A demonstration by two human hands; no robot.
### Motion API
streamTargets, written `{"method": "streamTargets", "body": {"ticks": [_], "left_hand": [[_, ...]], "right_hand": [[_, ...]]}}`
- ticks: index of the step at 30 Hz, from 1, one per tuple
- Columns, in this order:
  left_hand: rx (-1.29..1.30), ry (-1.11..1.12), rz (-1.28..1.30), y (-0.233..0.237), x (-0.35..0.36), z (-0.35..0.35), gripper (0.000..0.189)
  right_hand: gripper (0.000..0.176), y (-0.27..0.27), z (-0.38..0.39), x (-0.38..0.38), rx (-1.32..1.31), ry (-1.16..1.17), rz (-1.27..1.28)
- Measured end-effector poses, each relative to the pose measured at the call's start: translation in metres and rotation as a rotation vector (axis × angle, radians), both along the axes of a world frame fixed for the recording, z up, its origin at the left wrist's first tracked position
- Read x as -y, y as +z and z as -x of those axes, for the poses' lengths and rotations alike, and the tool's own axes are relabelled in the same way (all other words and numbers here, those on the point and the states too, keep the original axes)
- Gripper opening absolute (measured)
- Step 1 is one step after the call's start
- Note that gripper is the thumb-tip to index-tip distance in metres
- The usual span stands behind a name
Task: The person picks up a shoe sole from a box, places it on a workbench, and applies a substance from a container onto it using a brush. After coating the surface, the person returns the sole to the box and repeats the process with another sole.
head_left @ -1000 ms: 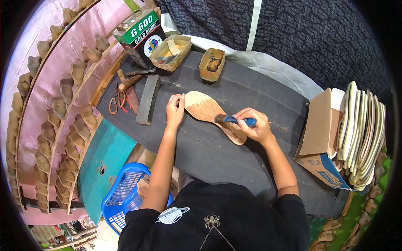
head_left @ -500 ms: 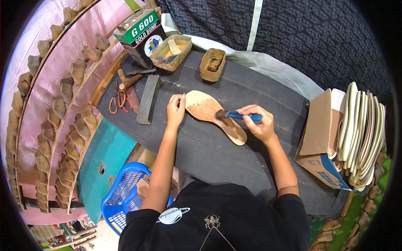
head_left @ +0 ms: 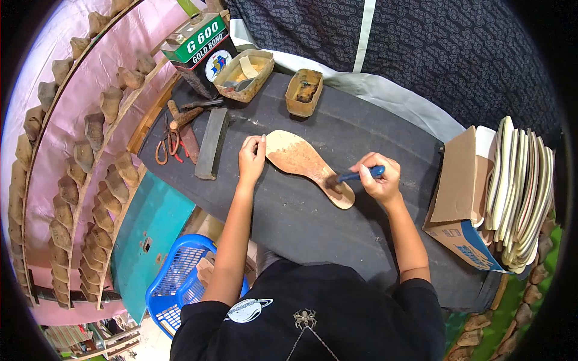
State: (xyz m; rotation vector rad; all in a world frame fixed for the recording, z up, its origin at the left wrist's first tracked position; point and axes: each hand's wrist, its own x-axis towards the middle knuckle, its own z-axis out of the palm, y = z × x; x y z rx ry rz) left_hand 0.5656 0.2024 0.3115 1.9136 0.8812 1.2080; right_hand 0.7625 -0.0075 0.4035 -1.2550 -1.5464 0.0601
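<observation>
A tan sole-shaped piece lies on the dark work surface, its wide end at the upper left and a darker brown patch across its middle. My left hand pinches the edge of the wide end. In my right hand is a blue-handled brush, held by the handle. Its dark bristles touch the narrow lower-right end of the piece.
Behind stand a glue can, a tub with tools and a smaller stained tub. A grey block and scissors lie left. At right is a cardboard box beside stacked soles; a blue basket sits below.
My right hand has moved the brush from the middle of the sole-shaped piece down and right to its narrow end. My left hand has hardly moved.
</observation>
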Motion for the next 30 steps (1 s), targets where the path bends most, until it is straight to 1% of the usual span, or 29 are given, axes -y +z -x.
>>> {"method": "streamTargets", "body": {"ticks": [3,5,10,15,20,22,25,26,30], "left_hand": [[-0.006,0.005,-0.002,0.001,0.001,0.000,0.023],[-0.010,0.010,0.009,0.003,0.002,0.000,0.023],[0.012,0.008,-0.018,0.000,0.001,-0.001,0.024],[0.014,0.002,-0.003,-0.002,-0.001,0.000,0.024],[0.035,-0.013,0.001,-0.002,0.000,-0.001,0.024],[0.028,-0.012,-0.004,-0.001,0.000,-0.001,0.024],[0.015,-0.007,-0.003,0.002,0.001,0.000,0.024],[0.007,-0.003,0.004,0.002,0.001,0.000,0.023],[-0.010,0.004,0.020,0.001,0.001,0.000,0.023]], "right_hand": [[0.010,-0.003,0.006,-0.006,-0.074,0.012,-0.043],[0.008,-0.005,0.006,-0.008,-0.100,0.018,0.039],[0.012,-0.010,-0.003,-0.006,-0.072,0.025,0.056],[0.018,-0.007,-0.010,-0.002,-0.160,0.050,0.027],[0.016,-0.010,-0.011,0.000,-0.198,-0.026,0.010],[0.016,-0.005,-0.003,-0.004,-0.295,-0.066,-0.001],[0.016,-0.014,0.000,-0.014,-0.335,-0.018,0.020],[0.016,-0.014,0.000,-0.012,-0.283,-0.009,0.052],[0.019,-0.013,-0.007,-0.009,-0.264,0.001,0.090]]}}
